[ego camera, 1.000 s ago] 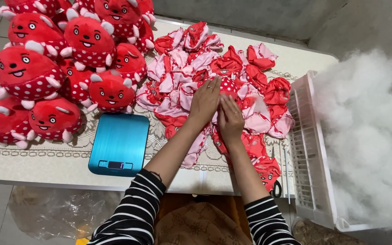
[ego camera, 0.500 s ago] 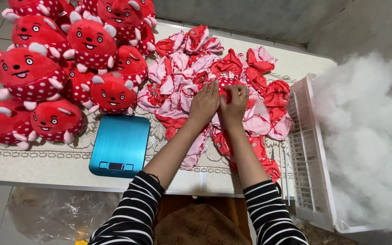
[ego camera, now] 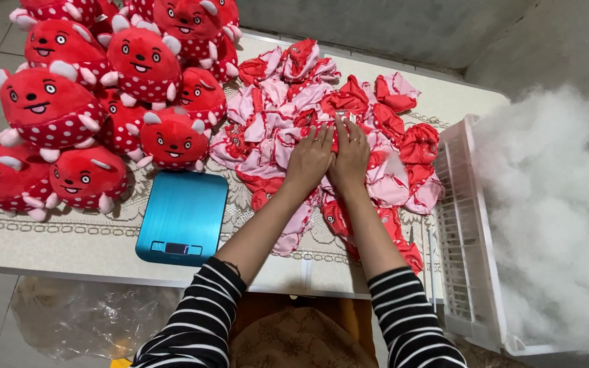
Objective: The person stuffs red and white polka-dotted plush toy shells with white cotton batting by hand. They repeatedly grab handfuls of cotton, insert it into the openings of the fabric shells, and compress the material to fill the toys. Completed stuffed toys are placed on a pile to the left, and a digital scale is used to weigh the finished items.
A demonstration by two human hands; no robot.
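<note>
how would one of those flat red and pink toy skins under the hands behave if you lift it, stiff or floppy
Probably floppy: the unstuffed skins lie crumpled and folded over each other, so one would likely droop from the hands. Likely very light, being thin empty fabric beside the plump stuffed toys. It may snag and drag neighbours along, since the pieces overlap in a loose heap.

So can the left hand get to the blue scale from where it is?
Probably yes. The left hand rests on the unstuffed toy skins, and the blue scale lies flat just beside that forearm, nothing covering it.
</note>
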